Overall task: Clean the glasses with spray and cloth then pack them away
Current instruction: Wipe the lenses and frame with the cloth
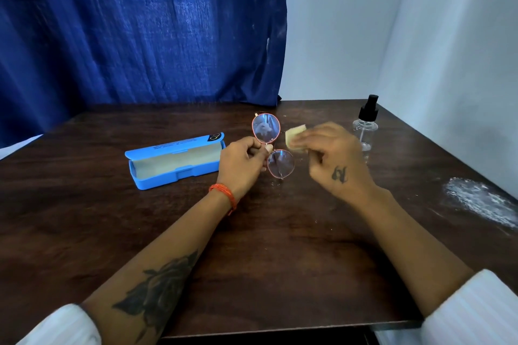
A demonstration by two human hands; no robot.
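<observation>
Pink-metal round-lens glasses (272, 145), thin wire frame, held just above the tabletop (252, 260) approx. mid-width, nearer the far edge. Left hand (242, 165) pinches them at the bridge, between the lenses; temples not clearly visible. Right hand (333, 157) curled round a small pale-yellow cloth (294, 136), held just beside the lenses, blurred, so contact w/ lens can't be told. Blue hard case (175, 159), lid open, towards the left edge. Clear spray bottle (365, 127), black pump, upright near the far right corner. White powdery smear (479, 202) at the right edge. Handling, est.: light, fragile, frame bends easily, lenses smudge; grip bridge or rim, not glass. Cloth soft, limp.
</observation>
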